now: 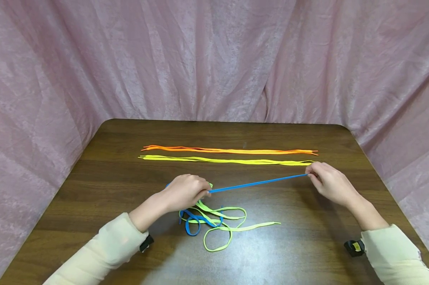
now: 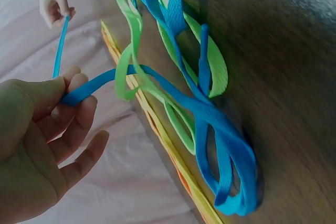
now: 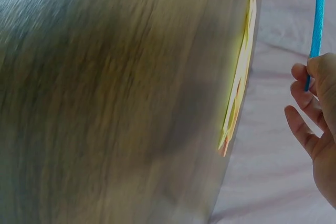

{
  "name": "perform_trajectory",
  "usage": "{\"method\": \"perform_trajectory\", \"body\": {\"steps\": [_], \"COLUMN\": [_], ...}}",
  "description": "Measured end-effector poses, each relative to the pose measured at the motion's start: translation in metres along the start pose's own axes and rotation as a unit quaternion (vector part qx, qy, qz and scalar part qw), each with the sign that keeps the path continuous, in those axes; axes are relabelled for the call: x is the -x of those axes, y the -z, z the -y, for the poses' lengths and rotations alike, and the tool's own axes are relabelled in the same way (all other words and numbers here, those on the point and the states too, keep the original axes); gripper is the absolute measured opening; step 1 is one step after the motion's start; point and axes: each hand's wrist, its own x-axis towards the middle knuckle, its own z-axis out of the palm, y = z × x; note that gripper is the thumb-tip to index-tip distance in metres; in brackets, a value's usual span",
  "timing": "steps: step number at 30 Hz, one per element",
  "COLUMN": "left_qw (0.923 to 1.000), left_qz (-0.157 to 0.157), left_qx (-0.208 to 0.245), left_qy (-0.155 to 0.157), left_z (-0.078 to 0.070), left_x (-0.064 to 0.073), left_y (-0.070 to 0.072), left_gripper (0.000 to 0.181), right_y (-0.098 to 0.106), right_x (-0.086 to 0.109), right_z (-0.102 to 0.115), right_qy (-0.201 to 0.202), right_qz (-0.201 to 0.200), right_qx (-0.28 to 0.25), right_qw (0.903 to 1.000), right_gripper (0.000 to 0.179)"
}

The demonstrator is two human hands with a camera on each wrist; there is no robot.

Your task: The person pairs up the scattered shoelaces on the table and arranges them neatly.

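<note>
A blue shoelace (image 1: 259, 183) stretches taut between my two hands, rising toward the right. My left hand (image 1: 186, 191) pinches it between thumb and forefinger; in the left wrist view the rest of the blue lace (image 2: 223, 124) hangs in loops beyond the fingers. At the other end, my right hand (image 1: 331, 183) grips the lace near its tip, which pokes out below the thumb in the right wrist view. Under the left hand a light green shoelace (image 1: 218, 248) lies in loose loops on the table, tangled with blue loops (image 1: 191, 233).
Behind my hands, yellow laces (image 1: 228, 161) lie straight across the brown wooden table (image 1: 104, 166). Farther back, orange laces (image 1: 214, 150) run parallel to them. A pink curtain (image 1: 214, 59) hangs past the table's far edge.
</note>
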Motion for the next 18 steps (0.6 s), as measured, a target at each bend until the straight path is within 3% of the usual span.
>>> {"method": "perform_trajectory", "body": {"steps": [9, 18], "left_qw": [0.9999, 0.9997], "left_qz": [0.002, 0.000], "left_qx": [-0.003, -0.006], "left_qy": [0.016, 0.025], "left_z": [0.006, 0.013], "left_x": [0.010, 0.018], "left_y": [0.004, 0.008], "left_gripper": [0.008, 0.009], "right_y": [0.006, 0.013], "right_x": [0.013, 0.025], "right_z": [-0.020, -0.039], "right_qy": [-0.022, -0.050], "right_qz": [-0.022, -0.003], "right_qx": [0.015, 0.022], "right_qw": [0.9994, 0.9985], "right_gripper": [0.027, 0.025]}}
